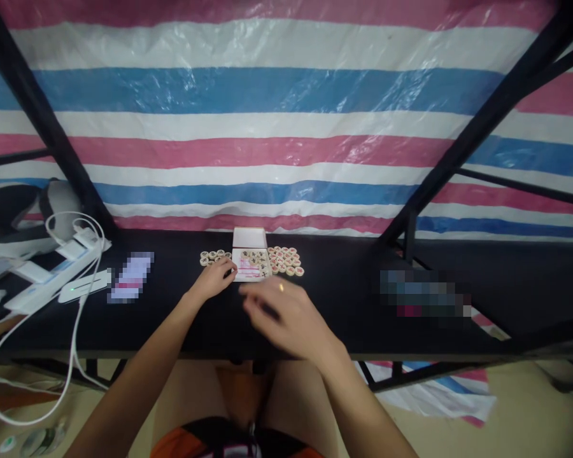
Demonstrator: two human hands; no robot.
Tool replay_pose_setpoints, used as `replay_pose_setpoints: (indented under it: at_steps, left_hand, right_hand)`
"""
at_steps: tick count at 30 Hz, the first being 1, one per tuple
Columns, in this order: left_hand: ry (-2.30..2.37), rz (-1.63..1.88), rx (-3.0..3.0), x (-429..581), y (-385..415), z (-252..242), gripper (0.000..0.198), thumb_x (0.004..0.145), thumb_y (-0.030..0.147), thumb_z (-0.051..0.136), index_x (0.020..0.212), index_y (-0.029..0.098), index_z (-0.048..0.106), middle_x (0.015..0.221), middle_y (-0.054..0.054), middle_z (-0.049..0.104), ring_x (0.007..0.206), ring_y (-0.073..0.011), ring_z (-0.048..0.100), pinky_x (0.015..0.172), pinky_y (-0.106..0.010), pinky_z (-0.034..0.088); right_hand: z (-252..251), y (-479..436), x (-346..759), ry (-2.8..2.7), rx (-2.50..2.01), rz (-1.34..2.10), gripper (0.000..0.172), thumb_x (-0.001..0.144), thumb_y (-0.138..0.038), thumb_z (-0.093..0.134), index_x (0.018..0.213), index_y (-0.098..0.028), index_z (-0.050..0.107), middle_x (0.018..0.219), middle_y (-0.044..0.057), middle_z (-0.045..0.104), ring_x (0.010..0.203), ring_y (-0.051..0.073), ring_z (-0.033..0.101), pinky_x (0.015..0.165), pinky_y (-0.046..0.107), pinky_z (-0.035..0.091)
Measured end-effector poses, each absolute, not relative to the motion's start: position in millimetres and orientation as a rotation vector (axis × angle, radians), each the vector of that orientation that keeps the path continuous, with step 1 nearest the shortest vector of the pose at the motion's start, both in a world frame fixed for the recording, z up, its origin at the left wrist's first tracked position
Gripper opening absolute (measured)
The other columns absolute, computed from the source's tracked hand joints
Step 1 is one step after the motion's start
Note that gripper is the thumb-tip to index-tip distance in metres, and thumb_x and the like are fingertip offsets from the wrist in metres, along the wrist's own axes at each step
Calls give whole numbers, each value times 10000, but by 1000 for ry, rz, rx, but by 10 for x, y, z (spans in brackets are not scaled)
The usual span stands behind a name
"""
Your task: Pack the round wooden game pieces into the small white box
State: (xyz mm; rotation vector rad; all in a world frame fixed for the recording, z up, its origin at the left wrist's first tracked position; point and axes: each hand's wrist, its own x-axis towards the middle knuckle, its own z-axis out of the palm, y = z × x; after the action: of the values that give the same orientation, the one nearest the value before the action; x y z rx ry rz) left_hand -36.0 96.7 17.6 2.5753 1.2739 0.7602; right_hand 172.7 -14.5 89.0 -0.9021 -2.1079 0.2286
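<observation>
A small white box (251, 276) with its lid (249, 238) raised lies on the black table, several round xiangqi pieces (254, 257) with dark characters inside it. My left hand (216, 278) is at the box's left edge, with fingers bent and their tips against the rim. Partly behind that hand is a group of dark-marked pieces (212, 254). To the right of the box, red-marked pieces (285, 259) sit close together. My right hand (289, 312), a ring on one finger, hovers in front of the box, blurred by motion; its fingers are bent, and whether they hold anything is unclear.
A power strip (60, 270) with white cables (79, 318), a white device (84, 286) and a pixelated phone-like object (131, 277) lie at left. Another pixelated item (423, 294) is at right. Black frame posts (458, 143) and a striped sheet (258, 152) stand behind.
</observation>
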Motion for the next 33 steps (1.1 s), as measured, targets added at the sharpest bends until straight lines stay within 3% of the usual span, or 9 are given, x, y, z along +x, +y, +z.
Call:
replay_pose_setpoints:
  at_steps: [4, 10, 22, 28, 33]
  left_hand:
    - [1280, 755, 2563, -346, 978, 160, 207, 917, 286, 462, 953, 196, 644, 993, -54, 588, 805, -165, 578, 753, -295, 467]
    - [1216, 793, 2519, -345, 1026, 114, 212, 911, 288, 459, 916, 184, 643, 966, -54, 587, 770, -158, 571, 765, -307, 466]
    - [1229, 825, 2567, -274, 972, 166, 228, 910, 274, 454, 874, 176, 658, 913, -67, 610, 915, -215, 564, 860, -356, 449]
    - [1257, 726, 2768, -146, 941, 165, 247, 931, 309, 453, 916, 189, 667, 925, -70, 640, 954, -237, 541, 899, -398, 408]
    - [1197, 611, 2811, -85, 929, 124, 281, 957, 338, 421, 949, 190, 660, 944, -61, 669, 962, -232, 560, 907, -394, 387]
  right_hand:
    - [546, 358, 1827, -2017, -1284, 197, 204, 930, -227, 458, 969, -199, 656, 967, 55, 662, 869, 166, 618, 800, 283, 470]
    - [124, 531, 1871, -2157, -1506, 18, 231, 949, -302, 445, 974, -204, 653, 1002, 71, 634, 994, 188, 583, 818, 263, 461]
    - [196, 417, 1722, -2238, -1561, 97, 307, 964, -368, 407, 1178, -227, 577, 1159, 83, 612, 979, 189, 621, 793, 257, 467]
    - [176, 432, 1721, -2228, -1651, 153, 297, 959, -364, 417, 1114, -204, 614, 1078, 110, 647, 936, 221, 641, 774, 292, 472]
    - [188, 429, 1717, -2265, -1655, 168, 287, 952, -318, 411, 1139, -216, 603, 1138, 98, 637, 904, 210, 655, 754, 284, 468]
